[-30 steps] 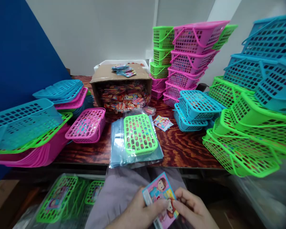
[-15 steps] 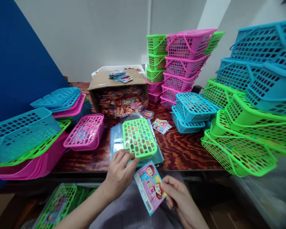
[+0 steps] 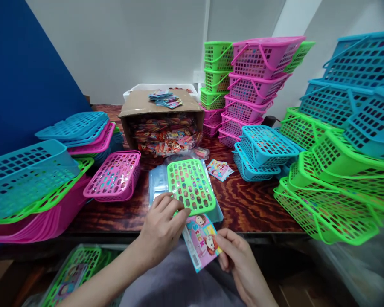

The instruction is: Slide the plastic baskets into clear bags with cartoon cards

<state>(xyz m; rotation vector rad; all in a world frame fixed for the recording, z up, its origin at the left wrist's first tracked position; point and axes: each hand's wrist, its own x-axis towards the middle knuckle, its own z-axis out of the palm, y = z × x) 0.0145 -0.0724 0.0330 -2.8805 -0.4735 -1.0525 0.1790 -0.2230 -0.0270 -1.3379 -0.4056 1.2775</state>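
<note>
A green plastic basket [image 3: 192, 186] with a slotted top sits at the table's front, small coloured things showing through its holes. My left hand [image 3: 166, 221] is closed at its near left corner, fingers curled on the rim. Pinched between thumb and fingers of my right hand [image 3: 235, 256] is a printed card [image 3: 202, 243] with cartoon figures and the word "Stick". The card's top edge meets the basket's near edge; whether it goes inside cannot be seen. Clear plastic bags [image 3: 158, 183] lie beneath the basket. Several similar cards [image 3: 219, 169] lie to its right.
A cardboard box [image 3: 161, 113] of wrapped packs stands behind, cards on its top. Stacked pink baskets [image 3: 252, 81] and green baskets [image 3: 333, 192] rise at right. Blue baskets [image 3: 28, 164] and a pink basket [image 3: 115, 175] are at left. Below the table edge is a bagged green basket [image 3: 73, 268].
My right hand has moved the card up and slightly away from me, to the green basket's near edge. My left hand stays at the basket's corner. The view has shifted slightly.
</note>
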